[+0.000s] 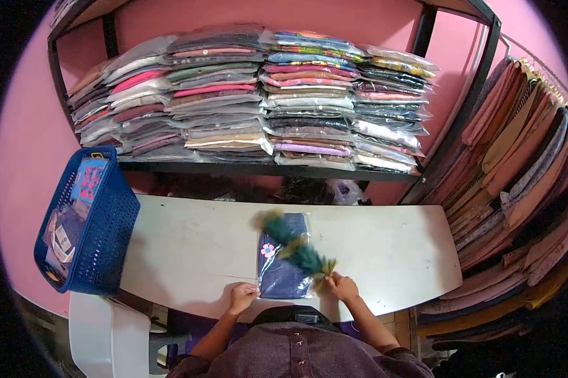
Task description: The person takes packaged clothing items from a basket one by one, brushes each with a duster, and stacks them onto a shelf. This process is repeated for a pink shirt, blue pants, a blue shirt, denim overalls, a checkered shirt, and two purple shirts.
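A folded dark blue denim garment point(278, 274) with a pink flower on it lies in a clear plastic bag on the white table point(189, 252). My left hand point(243, 297) grips the lower left corner of the bag between its fingers. In my right hand point(342, 288) is the handle end of a green and yellowish feather duster point(304, 257). The duster slants up and left across the bagged garment, covering part of it, and its far end is blurred by motion.
At the left a blue plastic basket point(101, 239) holds clothing items with tags. Stacks of bagged folded clothes point(221, 94) fill the black-framed shelf point(265, 170) behind the table. Garments on hangers point(517, 164) crowd the right side. A white plastic chair point(104, 334) stands at the lower left.
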The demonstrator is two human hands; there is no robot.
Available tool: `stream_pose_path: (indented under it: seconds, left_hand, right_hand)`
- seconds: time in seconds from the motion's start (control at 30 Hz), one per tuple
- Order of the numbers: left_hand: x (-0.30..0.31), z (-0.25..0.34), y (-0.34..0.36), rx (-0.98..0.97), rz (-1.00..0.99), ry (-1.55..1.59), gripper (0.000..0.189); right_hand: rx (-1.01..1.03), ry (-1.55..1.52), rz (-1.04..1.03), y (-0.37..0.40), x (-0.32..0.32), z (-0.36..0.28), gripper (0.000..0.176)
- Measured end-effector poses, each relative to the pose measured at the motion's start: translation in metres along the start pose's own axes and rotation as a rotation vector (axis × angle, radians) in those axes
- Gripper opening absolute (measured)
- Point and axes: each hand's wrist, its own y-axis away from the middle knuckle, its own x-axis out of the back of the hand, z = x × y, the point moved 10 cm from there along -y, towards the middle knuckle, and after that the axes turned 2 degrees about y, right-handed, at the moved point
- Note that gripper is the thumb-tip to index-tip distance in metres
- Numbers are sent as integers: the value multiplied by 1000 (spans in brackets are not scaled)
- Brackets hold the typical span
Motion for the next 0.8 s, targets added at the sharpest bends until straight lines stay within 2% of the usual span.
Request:
stream_pose_path:
  seconds: [0.03, 0.1, 0.17, 0.2, 0.27, 0.37, 0.47, 0.63, 0.7, 0.8]
  left_hand:
    - [0, 0, -1, -15, 0, 8, 24]
    - [1, 1, -2, -31, 1, 17, 23]
    - [1, -5, -2, 59, -26, -185, 23]
    - [1, -11, -3, 63, -27, -185, 23]
    - [0, -8, -6, -76, -8, -11, 23]
    - [0, -9, -6, -78, -16, 0, 24]
    - [0, -2, -4, -50, -18, -50, 24]
    - [-2, -3, -4, -40, -34, -17, 24]
    - [-2, 1, -4, -42, -45, 23, 24]
    - [1, 12, 0, -42, -23, -52, 24]
  right_hand:
    - [-1, -2, -2, 7, 0, 0, 46]
    - [240, 111, -254, 30, -30, -19, 47]
    - [252, 90, -255, 40, -28, -17, 48]
    - [145, 94, -207, 40, -20, -7, 48]
    - [-39, 50, -102, 38, -11, 19, 48]
    - [-145, -149, 161, 37, 2, 39, 40]
    - [-112, -276, 274, 40, 18, 19, 35]
    - [-11, -195, 263, 10, 13, -6, 36]
    - [-91, 7, 231, -3, 6, 3, 34]
    - [-149, -48, 239, -4, 10, 9, 39]
